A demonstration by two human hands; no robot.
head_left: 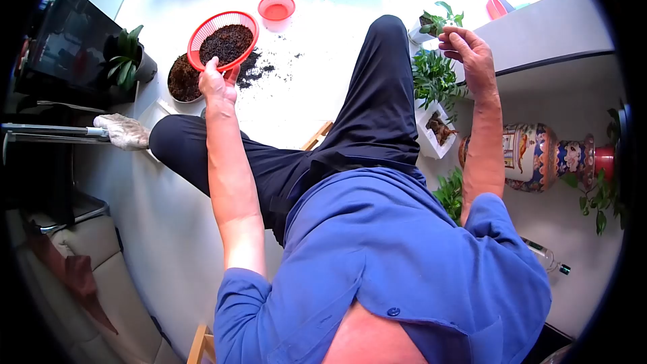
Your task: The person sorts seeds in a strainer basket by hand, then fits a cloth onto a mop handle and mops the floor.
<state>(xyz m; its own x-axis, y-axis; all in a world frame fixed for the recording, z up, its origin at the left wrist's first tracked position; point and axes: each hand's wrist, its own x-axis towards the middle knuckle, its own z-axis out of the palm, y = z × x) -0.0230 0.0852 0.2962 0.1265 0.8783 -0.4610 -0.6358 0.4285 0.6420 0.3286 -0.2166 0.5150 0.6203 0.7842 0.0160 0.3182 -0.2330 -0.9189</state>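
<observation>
My left hand (219,84) grips the near rim of a red plastic basket (201,35), thumb on top. Dark soil (228,43) fills much of the basket, which is tilted and hangs partly over a round tray of soil (183,82). Loose soil (251,71) lies scattered on the white floor beside it. Out to the right, my right hand (468,54) is raised with its fingers curled together, next to a leafy potted plant (438,20). Whatever those fingers may hold is too small to make out.
A small red basket (277,1) stands farther back. Leafy plants (435,77) and a white planter (431,140) line the right side, by a painted vase (532,155) and a bottle (542,255). At left are a potted plant (135,61), a dark screen (74,40) and a sofa (111,276).
</observation>
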